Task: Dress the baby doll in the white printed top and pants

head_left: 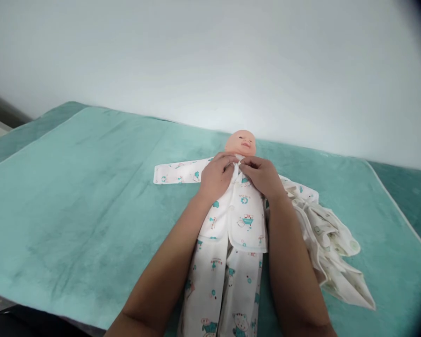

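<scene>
A baby doll (239, 140) lies on its back, dressed in a white printed jacket (244, 220) and matching trousers (205, 281). Just below the doll's chin, my left hand (218, 175) pinches one front edge of the jacket near the collar. My right hand (262, 175) is closed on the opposite edge, close to my left fingertips. Lower down, the jacket's front edges part slightly above the trousers. Whatever fastener lies between my fingers is too small to make out. One jacket sleeve stretches out to the left; the other is partly covered on the right.
A crumpled cream cloth garment (331, 238) lies to the right, beside my right forearm. Under everything spreads a green blanket (91, 210) with a pale edge. A white wall (196, 61) rises behind the doll's head.
</scene>
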`<control>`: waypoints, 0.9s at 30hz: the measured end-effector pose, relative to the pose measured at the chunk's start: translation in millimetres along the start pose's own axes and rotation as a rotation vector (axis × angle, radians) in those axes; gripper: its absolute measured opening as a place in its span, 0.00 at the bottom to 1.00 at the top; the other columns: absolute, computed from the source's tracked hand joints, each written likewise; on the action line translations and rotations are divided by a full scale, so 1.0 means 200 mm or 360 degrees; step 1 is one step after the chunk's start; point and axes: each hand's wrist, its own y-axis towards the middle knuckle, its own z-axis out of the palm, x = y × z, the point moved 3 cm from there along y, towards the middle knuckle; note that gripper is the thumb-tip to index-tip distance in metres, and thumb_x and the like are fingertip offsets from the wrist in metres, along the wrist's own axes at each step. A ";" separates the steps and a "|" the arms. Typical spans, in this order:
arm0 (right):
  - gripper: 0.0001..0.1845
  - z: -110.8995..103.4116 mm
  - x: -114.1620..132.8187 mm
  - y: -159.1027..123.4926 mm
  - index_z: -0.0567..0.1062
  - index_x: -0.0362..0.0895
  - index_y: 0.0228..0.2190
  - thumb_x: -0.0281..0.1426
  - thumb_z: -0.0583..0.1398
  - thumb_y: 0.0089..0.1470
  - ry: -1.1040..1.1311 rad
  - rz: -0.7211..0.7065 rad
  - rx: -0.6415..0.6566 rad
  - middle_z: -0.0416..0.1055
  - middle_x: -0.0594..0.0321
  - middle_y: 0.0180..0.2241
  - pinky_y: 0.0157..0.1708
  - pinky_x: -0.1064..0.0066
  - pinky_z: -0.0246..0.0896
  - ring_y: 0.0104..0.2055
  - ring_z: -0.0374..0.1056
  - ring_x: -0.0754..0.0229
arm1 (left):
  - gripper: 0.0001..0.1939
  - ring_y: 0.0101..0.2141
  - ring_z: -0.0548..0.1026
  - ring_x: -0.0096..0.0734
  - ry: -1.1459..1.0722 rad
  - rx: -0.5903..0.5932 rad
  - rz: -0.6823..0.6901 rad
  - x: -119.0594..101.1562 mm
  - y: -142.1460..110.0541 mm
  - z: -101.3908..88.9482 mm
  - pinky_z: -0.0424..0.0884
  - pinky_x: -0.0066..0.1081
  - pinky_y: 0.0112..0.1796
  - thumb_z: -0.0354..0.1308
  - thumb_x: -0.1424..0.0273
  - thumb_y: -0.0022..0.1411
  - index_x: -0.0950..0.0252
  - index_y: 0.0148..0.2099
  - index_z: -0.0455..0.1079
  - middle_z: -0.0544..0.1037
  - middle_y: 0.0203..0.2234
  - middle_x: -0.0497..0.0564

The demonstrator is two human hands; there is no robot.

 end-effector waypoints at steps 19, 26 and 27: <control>0.04 0.02 -0.02 0.02 0.71 0.47 0.25 0.33 0.58 0.48 0.0218 0.0096 -0.0076 0.58 0.72 0.17 0.21 0.72 0.44 0.20 0.51 0.66 | 0.13 0.49 0.75 0.33 -0.0010 0.0050 -0.0121 0.00 0.00 0.00 0.70 0.35 0.52 0.49 0.75 0.66 0.59 0.47 0.71 0.77 0.51 0.47; 0.05 0.02 -0.05 0.04 0.66 0.47 0.21 0.31 0.57 0.45 0.0391 0.0113 -0.0033 0.54 0.72 0.14 0.20 0.72 0.42 0.18 0.49 0.66 | 0.15 0.54 0.73 0.34 -0.0036 0.0078 0.0000 -0.01 0.01 0.00 0.67 0.35 0.57 0.48 0.75 0.66 0.58 0.45 0.75 0.76 0.52 0.48; 0.05 0.02 -0.05 0.04 0.66 0.47 0.21 0.31 0.58 0.45 0.0386 0.0121 -0.0040 0.55 0.72 0.14 0.20 0.71 0.41 0.18 0.49 0.66 | 0.16 0.55 0.73 0.34 -0.0033 0.0087 0.0001 -0.01 0.01 0.00 0.67 0.35 0.57 0.48 0.75 0.66 0.58 0.46 0.76 0.76 0.52 0.48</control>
